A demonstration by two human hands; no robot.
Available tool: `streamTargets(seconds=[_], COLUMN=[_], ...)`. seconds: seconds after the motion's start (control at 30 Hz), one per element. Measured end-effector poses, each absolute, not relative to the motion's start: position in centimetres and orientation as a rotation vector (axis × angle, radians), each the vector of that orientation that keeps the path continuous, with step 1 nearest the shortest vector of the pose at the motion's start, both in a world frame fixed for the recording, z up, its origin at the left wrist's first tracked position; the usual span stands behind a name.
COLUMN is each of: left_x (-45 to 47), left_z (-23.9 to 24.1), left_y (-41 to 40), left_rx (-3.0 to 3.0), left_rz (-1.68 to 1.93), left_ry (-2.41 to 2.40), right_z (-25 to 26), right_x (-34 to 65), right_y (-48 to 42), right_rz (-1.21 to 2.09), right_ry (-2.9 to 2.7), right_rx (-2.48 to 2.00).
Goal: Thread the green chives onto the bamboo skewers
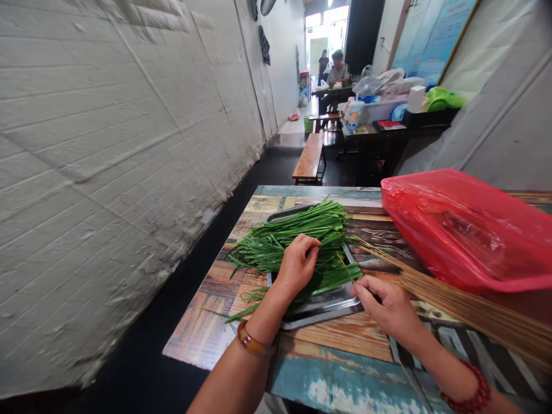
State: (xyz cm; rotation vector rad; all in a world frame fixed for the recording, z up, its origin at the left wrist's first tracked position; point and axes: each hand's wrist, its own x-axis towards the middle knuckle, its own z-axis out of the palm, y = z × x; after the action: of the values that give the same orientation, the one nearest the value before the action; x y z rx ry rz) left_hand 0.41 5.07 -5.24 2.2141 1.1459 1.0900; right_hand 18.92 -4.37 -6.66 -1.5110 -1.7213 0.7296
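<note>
Long green garlic chives [297, 233] lie heaped across a metal tray [330, 307], their leaves spilling over its left side. My left hand [299, 261] is over the heap with its fingers curled and thumb pressed in; what they hold, if anything, is hidden. At the tray's right edge, my right hand [383, 302] pinches a thin bamboo skewer [403, 368], whose shaft slants down below the palm. Its fingertips are beside the cut ends of a flat bunch of chives [340, 278]. Many loose bamboo skewers [466, 310] lie to the right of that hand.
A red plastic-covered tub [466, 224] stands on the right of the patterned wooden table [328, 371]. A white wall [129, 144] runs along the left. Beyond are a wooden bench [309, 156], a cluttered table [383, 129] and a seated person [338, 72].
</note>
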Motion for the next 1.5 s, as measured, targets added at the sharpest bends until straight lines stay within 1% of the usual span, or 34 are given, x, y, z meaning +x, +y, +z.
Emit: streamTargets(seconds=[0.27,0.5,0.6,0.8,0.9,1.17,1.4,1.5], left_x=[0.4,0.4,0.4,0.5,0.6,0.6,0.4,0.1], left_z=[-5.0,-3.8,-3.5,-4.7,-5.1,-4.4,-4.0,-3.5], left_y=[4.7,4.4,4.3,4.7,4.8,4.5,4.0,3.7], left_rx=[2.169,2.088,2.051,1.91,1.958,2.131,2.159,2.28], left_rz=[1.089,1.24,1.28,1.139,1.116,1.255,1.313,1.393], left_ry=[1.212,1.013,1.013,1.163,1.163,1.021,1.136,1.14], right_z=[-6.7,-6.7,-6.7,-6.4,-6.3,-6.8,-7.1,-7.6], right_x=[18.9,18.9,18.8,18.8,18.7,18.9,19.2,19.5], right_y=[-4.3,-4.4,-4.4,-4.6,-4.6,-4.4,-4.3,-4.0], right_rz=[0.696,0.699,0.694,0.681,0.68,0.678,0.735,0.77], right_ry=[-1.708,-1.713,-1.714,-1.712,-1.704,-1.648,-1.54,-1.477], right_rx=[-1.522,-1.499,-1.485,-1.49,-1.48,-1.496,-1.511,-1.507])
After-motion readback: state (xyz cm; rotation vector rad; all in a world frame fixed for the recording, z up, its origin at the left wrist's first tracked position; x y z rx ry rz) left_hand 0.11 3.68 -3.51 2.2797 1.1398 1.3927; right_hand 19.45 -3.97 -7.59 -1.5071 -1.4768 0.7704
